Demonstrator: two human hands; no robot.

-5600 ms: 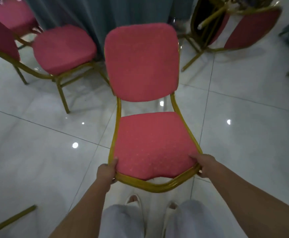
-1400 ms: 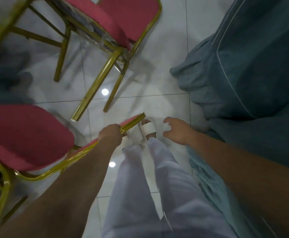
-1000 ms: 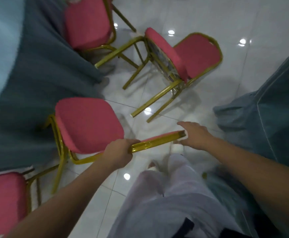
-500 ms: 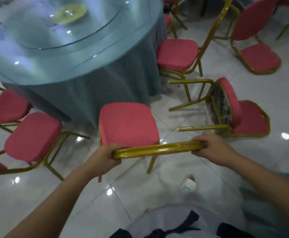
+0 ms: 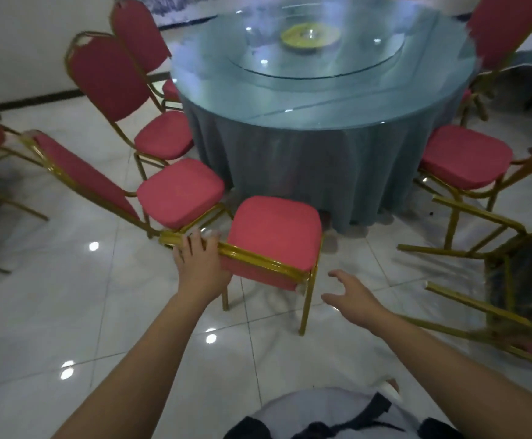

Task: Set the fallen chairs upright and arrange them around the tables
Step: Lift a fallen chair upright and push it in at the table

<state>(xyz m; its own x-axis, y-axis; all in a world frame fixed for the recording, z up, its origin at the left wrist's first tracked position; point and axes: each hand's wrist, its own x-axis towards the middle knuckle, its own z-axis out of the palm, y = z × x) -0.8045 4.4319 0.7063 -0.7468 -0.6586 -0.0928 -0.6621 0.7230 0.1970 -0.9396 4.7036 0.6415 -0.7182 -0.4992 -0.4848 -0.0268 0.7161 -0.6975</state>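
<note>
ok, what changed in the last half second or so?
The right grip has let go of the top rail of the red-cushioned gold-framed chair and hangs open beside it. The left grip still holds that rail. The toppled red chair on the right still lies on its side near the round teal-clothed table.

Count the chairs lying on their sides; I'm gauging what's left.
1: the fallen chair lies right of the table, legs pointing left; others may be outside the view.

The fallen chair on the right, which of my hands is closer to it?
Right. The right hand hovers open, short of the fallen chair; the left hand grips the upright chair by its back rail, farther off.
</note>
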